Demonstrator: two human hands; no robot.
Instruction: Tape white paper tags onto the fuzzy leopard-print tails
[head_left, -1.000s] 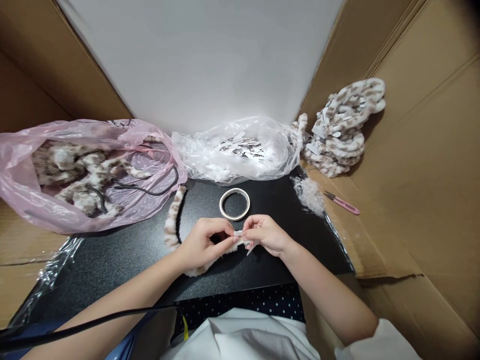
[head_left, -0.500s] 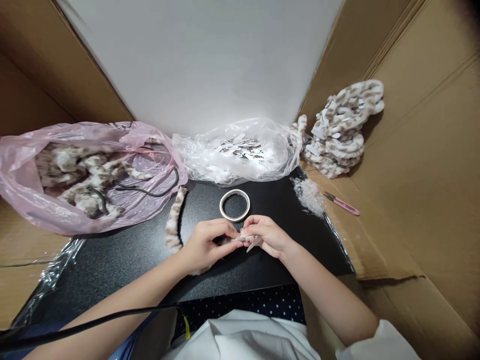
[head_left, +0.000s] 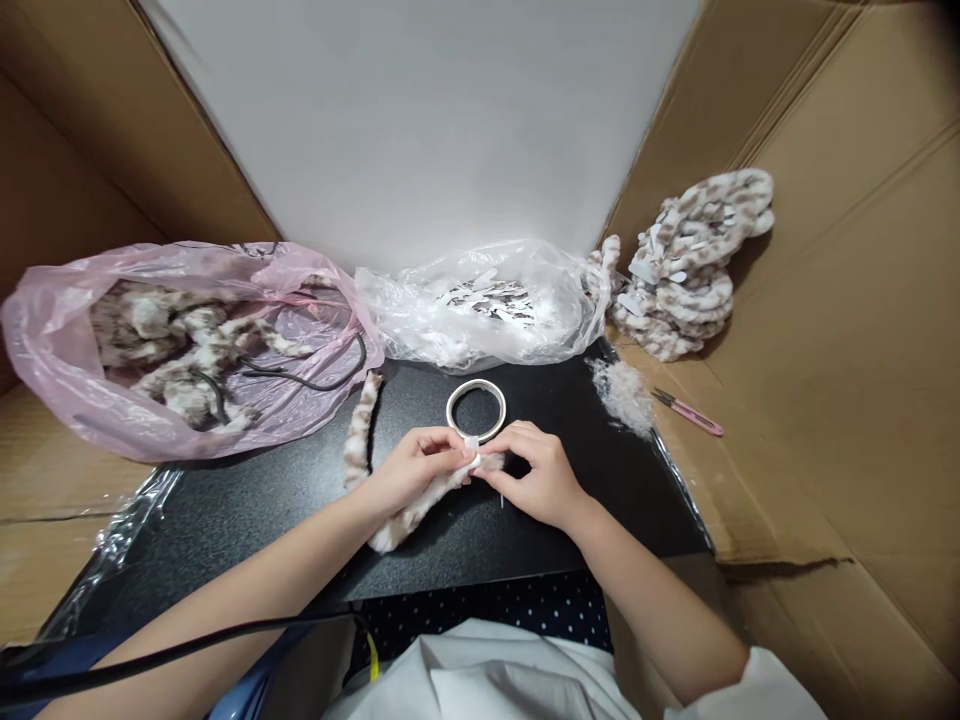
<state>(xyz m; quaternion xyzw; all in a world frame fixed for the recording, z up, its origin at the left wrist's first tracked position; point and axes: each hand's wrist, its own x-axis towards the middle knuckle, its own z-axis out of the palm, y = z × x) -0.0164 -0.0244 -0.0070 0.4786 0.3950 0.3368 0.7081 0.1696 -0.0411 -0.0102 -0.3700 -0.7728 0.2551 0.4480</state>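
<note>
A furry white-and-brown plush band (head_left: 416,517) curves over the black tabletop (head_left: 277,535), part of it hidden under my left wrist. My left hand (head_left: 420,465) is closed on the band close to its near right end, thumb pressed against the fingers. Opposite it, my right hand (head_left: 546,475) pinches the same end between thumb and fingertips. A small white piece (head_left: 471,443), tape or a label, stands up from the band between both hands. Just beyond the fingers lies a roll of white tape (head_left: 450,412).
At left lies a pink plastic bag (head_left: 60,400) with plush pieces and dark cords. Behind the tape is a clear bag (head_left: 405,335) of white slips. On the right are a stack of plush bands (head_left: 697,260), loose fluff (head_left: 622,397), pink thread snips (head_left: 694,415) and cardboard walls (head_left: 847,300).
Both hands have turned the band's end, so more of it shows below the left hand. The small white piece now sticks up between the fingers. The view has shifted slightly.
</note>
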